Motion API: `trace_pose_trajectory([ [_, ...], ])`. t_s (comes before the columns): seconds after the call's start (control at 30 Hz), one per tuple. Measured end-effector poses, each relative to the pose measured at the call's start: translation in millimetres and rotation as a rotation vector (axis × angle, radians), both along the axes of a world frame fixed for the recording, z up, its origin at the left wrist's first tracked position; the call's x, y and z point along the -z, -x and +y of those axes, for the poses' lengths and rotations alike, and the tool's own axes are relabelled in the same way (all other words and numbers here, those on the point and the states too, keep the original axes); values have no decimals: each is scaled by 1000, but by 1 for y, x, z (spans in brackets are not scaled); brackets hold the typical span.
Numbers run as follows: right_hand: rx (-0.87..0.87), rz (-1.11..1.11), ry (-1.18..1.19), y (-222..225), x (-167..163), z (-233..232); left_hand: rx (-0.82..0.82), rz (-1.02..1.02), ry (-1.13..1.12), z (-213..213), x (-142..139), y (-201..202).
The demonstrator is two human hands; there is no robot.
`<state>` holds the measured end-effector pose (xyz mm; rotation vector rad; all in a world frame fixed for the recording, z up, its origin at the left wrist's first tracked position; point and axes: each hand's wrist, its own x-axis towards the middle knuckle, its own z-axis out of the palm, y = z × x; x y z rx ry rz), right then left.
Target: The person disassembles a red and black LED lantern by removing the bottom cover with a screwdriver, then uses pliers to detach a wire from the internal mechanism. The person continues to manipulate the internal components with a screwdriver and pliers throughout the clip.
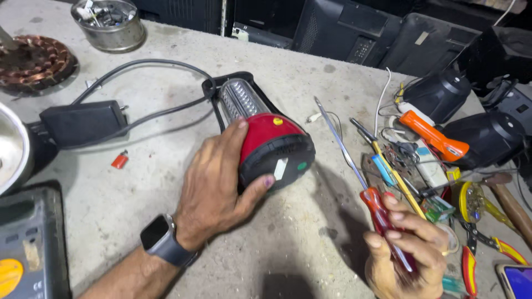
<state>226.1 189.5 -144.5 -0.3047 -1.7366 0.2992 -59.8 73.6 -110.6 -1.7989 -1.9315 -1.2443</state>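
Head view: I steady a red and black lantern (265,141) on the concrete table (310,232) while I ready a screwdriver (360,182) beside it.

Left hand: my left hand (213,185) wraps over the lantern's red body, thumb pressed against the black end cap, fingers closed on it from the near side. A smartwatch (159,237) sits on that wrist.

Right hand: my right hand (407,246) is clamped around the screwdriver's red handle, low at the right edge, its long shaft pointing up and away across the table.

Lantern: it lies on its side near the middle of the table, clear ribbed lens end pointing away, black base toward me.

Screwdriver tip: it hangs well apart from the lantern, near a thin white wire (382,97).

Around it: a black power adapter (83,123) with its cable (149,66) lies to the left, a small red lighter (119,160) in front of it; an orange torch (435,135), pliers with red and yellow grips (487,246) and loose tools crowd the right side. A steel bowl of scraps (110,23) stands at the far left.

Doing it well: I judge the lantern will roll on its round body, so my left hand should press down firmly; the blade should meet any screw squarely, shaft in line, to avoid slipping onto the plastic.
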Motion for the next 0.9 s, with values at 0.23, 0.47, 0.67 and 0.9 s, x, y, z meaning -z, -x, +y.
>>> trace_pose_trajectory([
  [0.23, -193, 61, -26, -29, -44, -21, -31, 151, -95, 14, -3, 4],
  [0.47, -126, 72, 29, -48, -75, -49, 52, -118, 207, 24, -22, 5],
  [0.67, -121, 57, 56, -45, -85, -55, 205, -475, -11, 19, -37, -2],
  [0.9, -183, 119, 54, -39, -89, -58, 183, -624, -125, 30, -55, -6],
])
